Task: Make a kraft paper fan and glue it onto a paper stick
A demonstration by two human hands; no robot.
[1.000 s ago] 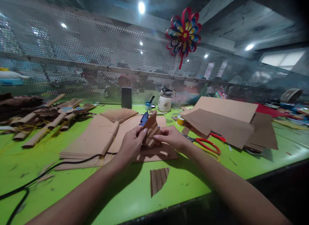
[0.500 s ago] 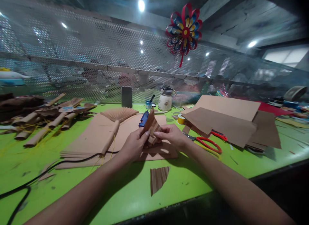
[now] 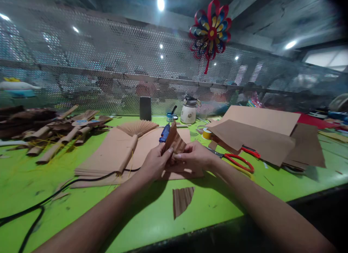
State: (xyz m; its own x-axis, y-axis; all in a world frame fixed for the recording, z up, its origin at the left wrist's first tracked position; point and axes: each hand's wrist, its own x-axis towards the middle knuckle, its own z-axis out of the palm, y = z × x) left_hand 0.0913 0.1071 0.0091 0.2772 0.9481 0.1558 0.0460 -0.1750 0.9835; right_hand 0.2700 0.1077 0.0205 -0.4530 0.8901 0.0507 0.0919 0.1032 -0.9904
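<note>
Both my left hand [image 3: 156, 160] and my right hand [image 3: 196, 155] pinch a pleated piece of brown paper [image 3: 176, 141] between fingers and thumbs, over stacked kraft sheets. A blue glue gun [image 3: 164, 133] lies just behind my left hand, partly hidden. Nearer the table's front edge lies a loose pleated brown piece [image 3: 182, 202]. To the left, a paper fan with a rolled handle [image 3: 127, 155] rests on the kraft sheets [image 3: 98, 157]. Red-handled scissors [image 3: 239, 162] are right of my right hand.
Rolled-paper pieces with yellow strings [image 3: 50, 149] lie at the left of the green table [image 3: 130, 224]. A black cable [image 3: 92, 178] crosses there. Large brown sheets [image 3: 252, 137] lie at the right; a white bottle [image 3: 188, 112] and a dark box [image 3: 145, 108] stand behind.
The view has shifted slightly, so the scene sits a little further right. The pleated piece in my hands has tilted, its striped face turned more upward, and my fingers have shifted slightly on it.
</note>
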